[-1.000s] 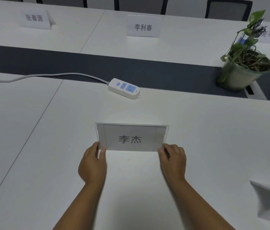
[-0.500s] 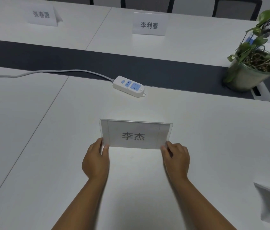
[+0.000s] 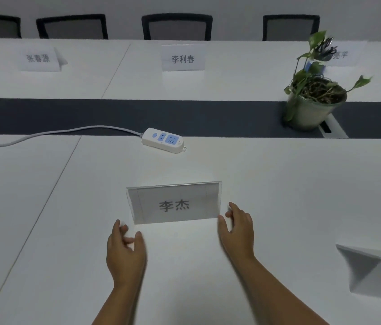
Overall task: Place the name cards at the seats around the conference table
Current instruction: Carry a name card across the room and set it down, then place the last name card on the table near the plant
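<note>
A clear acrylic name card (image 3: 174, 204) with dark characters stands upright on the white conference table (image 3: 290, 195), straight in front of me. My left hand (image 3: 125, 250) hovers just below its lower left corner, fingers loosely spread, holding nothing. My right hand (image 3: 238, 227) sits at the card's right edge, fingers relaxed; whether it touches the card I cannot tell. Three more name cards stand on the far side: one at the left (image 3: 39, 58), one in the middle (image 3: 183, 58), and one at the right (image 3: 343, 55), partly hidden by a plant.
A white power strip (image 3: 163, 143) with its cord trailing left lies beyond the card. A potted plant (image 3: 313, 102) stands on the dark centre strip (image 3: 91, 113). Another folded card holder (image 3: 377, 270) sits at my right. Several dark chairs (image 3: 177, 26) line the far side.
Both hands have let go of the card's lower corners and drawn back, the left more than the right. The card stays standing. My view has tilted up, showing the chairs.
</note>
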